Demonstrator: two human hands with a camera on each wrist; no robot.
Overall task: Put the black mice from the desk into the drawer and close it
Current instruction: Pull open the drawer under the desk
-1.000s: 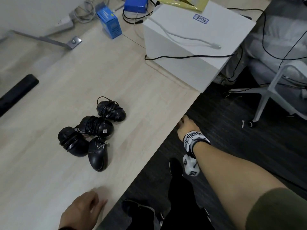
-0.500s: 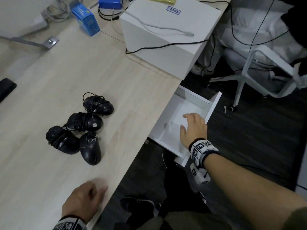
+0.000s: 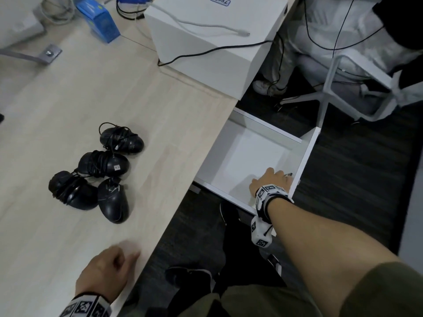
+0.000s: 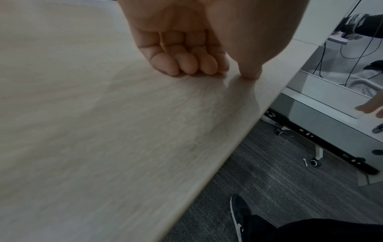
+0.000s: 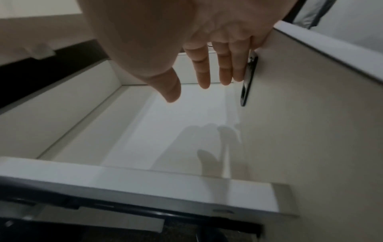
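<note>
Several black mice with cords wrapped round them lie bunched on the light wooden desk. Right of the desk edge, a white drawer stands pulled out, with nothing in it. My right hand is inside it at the near right corner. In the right wrist view the right hand has straight fingers against the inner side of the drawer's front panel, beside a black handle plate. My left hand rests on the desk near its edge. The left hand's fingers are loosely curled and hold nothing.
A white box with cables over it stands at the back of the desk, a blue carton to its left. A white chair base and another person's shoe are beyond the drawer. My black shoe is on dark carpet below.
The drawer has come out from under the desk, with my right hand moving outward along with it. The left hand and the mice have stayed put.
</note>
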